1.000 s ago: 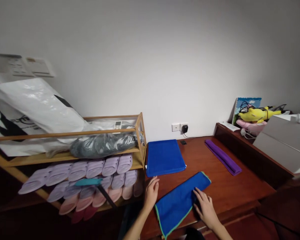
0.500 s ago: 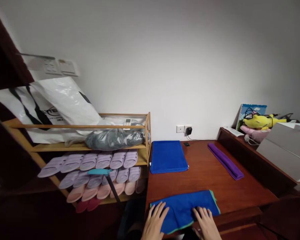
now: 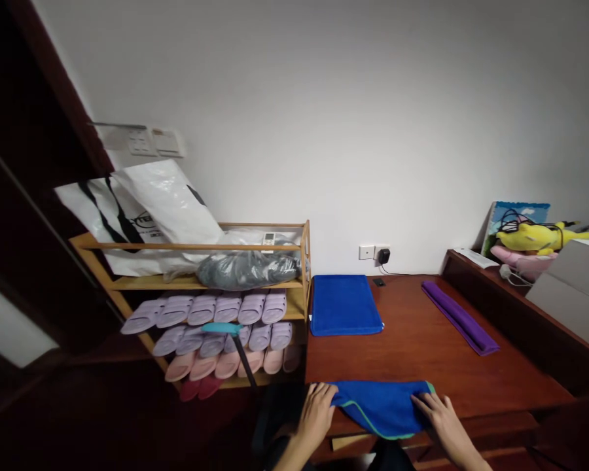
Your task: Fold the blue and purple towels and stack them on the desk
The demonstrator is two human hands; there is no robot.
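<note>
A blue cloth with green edging (image 3: 377,402) lies along the table's near edge, its front part hanging toward me in a curve. My left hand (image 3: 317,415) is closed on its left end, fingers bent over the fabric. At the right end, my right hand (image 3: 439,415) grips the cloth near the green border, thumb out of sight. Farther back, a folded blue cloth (image 3: 346,305) lies flat beside the shoe rack. To the right rests a long, narrow purple folded cloth (image 3: 459,317).
The wooden table (image 3: 402,360) meets the wall below a socket with a black plug (image 3: 383,256). On the left, a shoe rack (image 3: 206,282) holds slippers and bags. A raised ledge (image 3: 510,307) on the right carries a yellow plush toy (image 3: 533,237) and grey boxes.
My hands have gone from lying spread on the near cloth to gripping its two ends. Its front now sags over the table edge. The view has turned slightly left.
</note>
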